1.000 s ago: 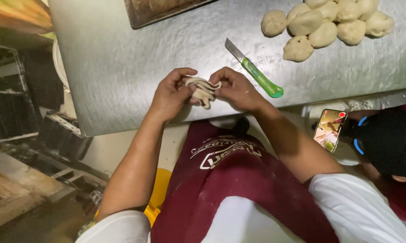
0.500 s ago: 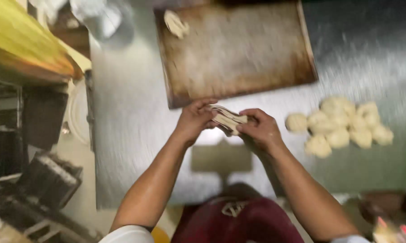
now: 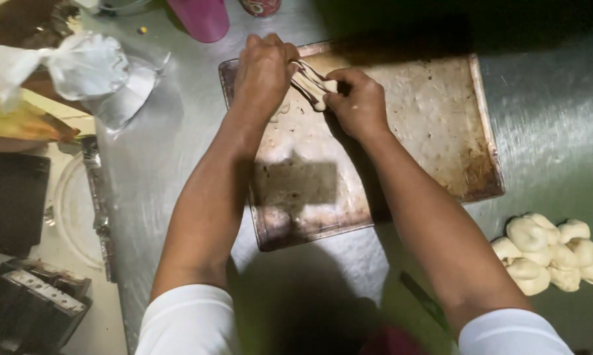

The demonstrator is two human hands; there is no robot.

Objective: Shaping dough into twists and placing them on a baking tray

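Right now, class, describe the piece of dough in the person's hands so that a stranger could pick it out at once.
Find the worn, stained baking tray on the steel table. Over its far left corner the left hand and right hand meet, holding the shaped dough strip between them. Unlike the round dough balls heaped off the tray, it is long, folded and held.

1. Near the worktop's right edge you have a heap of pale dough balls.
2. At its front edge, beside that heap, lies a knife, mostly in shadow.
3. At the far left corner sits a knotted clear plastic bag.
4. Along the far edge you see a pink cup.
5. Off the left edge stand dark metal tins.
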